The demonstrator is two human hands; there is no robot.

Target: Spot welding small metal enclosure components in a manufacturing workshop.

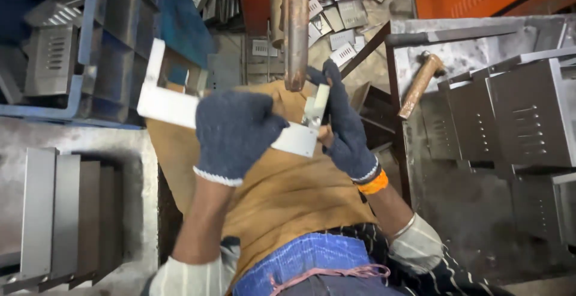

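Both gloved: left hand (pixel 235 133) grips bracket (pixel 173 105), right hand (pixel 345 125) pinches its end under rod (pixel 297 29).

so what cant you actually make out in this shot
Head view only:
- Middle of the white metal bracket: covered by the gloved left hand.
- Small clip at the bracket's end: partly hidden by the gloved right hand, so the grip is unclear.
- Rusty vertical rod: top cut off by the frame edge.
- Hammer: head blurred.

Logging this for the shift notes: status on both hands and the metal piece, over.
Left hand gloved, gripping bent metal bracket. Right hand gloved, pinching bracket's small tab end. Vertical rusty rod directly above. Hammer idle on bench.
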